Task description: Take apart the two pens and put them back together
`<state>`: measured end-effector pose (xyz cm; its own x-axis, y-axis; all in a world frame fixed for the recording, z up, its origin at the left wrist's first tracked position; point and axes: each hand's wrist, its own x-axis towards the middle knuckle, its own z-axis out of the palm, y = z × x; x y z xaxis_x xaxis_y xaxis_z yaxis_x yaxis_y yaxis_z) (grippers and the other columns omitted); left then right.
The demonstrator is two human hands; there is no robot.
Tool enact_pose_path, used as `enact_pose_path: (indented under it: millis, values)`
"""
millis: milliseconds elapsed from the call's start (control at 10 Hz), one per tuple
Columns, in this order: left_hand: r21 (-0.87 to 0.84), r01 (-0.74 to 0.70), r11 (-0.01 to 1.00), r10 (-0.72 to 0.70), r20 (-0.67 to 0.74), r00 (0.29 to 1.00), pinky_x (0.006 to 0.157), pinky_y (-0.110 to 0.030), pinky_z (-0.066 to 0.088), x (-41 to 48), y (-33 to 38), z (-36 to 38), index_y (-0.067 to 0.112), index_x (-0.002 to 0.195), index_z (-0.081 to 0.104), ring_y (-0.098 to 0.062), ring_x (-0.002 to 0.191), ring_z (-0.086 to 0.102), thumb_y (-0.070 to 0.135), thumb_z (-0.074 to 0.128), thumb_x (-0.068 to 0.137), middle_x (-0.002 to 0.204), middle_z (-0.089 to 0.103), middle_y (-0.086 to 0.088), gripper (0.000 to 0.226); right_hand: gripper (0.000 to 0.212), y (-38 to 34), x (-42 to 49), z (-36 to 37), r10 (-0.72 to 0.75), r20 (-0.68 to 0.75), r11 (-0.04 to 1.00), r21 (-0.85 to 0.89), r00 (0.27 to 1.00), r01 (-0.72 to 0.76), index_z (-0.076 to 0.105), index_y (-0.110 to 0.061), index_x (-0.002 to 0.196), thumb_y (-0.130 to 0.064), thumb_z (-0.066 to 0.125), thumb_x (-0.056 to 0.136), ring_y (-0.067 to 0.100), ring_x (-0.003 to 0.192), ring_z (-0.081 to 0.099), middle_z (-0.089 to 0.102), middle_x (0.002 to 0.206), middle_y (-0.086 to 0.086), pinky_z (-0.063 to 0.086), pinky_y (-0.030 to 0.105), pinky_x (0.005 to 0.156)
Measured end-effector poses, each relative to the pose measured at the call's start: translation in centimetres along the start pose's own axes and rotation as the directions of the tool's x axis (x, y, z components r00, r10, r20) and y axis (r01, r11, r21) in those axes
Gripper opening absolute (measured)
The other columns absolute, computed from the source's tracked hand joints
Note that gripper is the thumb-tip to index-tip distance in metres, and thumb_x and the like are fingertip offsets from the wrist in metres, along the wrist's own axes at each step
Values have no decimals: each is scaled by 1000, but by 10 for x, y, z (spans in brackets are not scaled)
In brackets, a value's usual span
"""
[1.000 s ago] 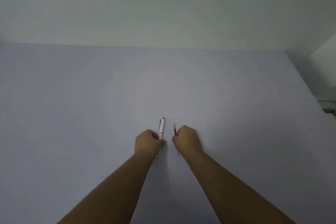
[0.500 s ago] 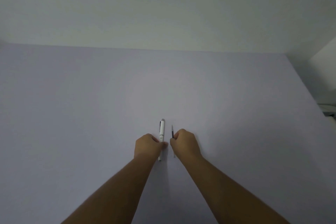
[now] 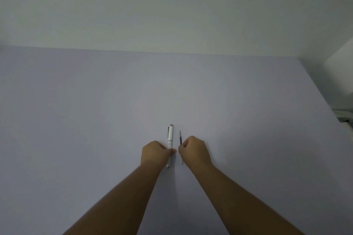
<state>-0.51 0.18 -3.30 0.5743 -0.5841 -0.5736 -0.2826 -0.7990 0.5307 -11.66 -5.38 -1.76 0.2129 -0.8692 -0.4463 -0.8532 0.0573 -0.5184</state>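
A white pen (image 3: 170, 136) with a grey cap end and a dark clip lies lengthwise on the pale lilac table (image 3: 95, 110). My left hand (image 3: 155, 152) pinches it near its lower half; its tip shows below the hand. To its right is a thin dark pen, or a refill (image 3: 180, 137), pointing away from me. My right hand (image 3: 194, 149) grips its middle, and a pale end sticks out below the hand. The two hands sit side by side, almost touching.
The table runs back to a plain white wall (image 3: 172, 9). Its right edge slants past a white object (image 3: 338, 74) and some dark clutter (image 3: 343, 118) at the far right.
Both hands and the two pens have sunk toward the table and come slightly nearer to me. The white pen now lies flatter, with its lower tip showing below my left hand.
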Motion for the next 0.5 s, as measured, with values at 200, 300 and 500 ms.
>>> enact_pose_path:
  millis: [200,300,500]
  values:
    - [10,-5,1000,5,12,1000,46,-21,38,-2,1,1,19,51,58,-11,48,52,40,73,75,52,56,2,35,23,1,-3,2,-13,1,1000,-26,1000,13,65,-7,99,-24,57,85,30,94,67,70,101,12,56,38,82]
    - [26,-14,1000,13,22,1000,45,-21,35,-3,3,-1,19,52,58,-10,48,51,41,72,76,52,56,2,36,24,0,-4,2,-16,-3,999,-31,1000,16,65,-7,99,-25,56,85,30,94,67,70,101,12,56,39,83]
    - [48,-8,999,7,14,1000,46,-23,33,-7,3,-12,14,54,52,-13,46,43,50,69,74,49,46,2,45,28,-1,-5,-5,-19,-43,1000,-7,999,18,63,-8,100,-32,52,89,28,93,65,69,101,10,52,34,77]
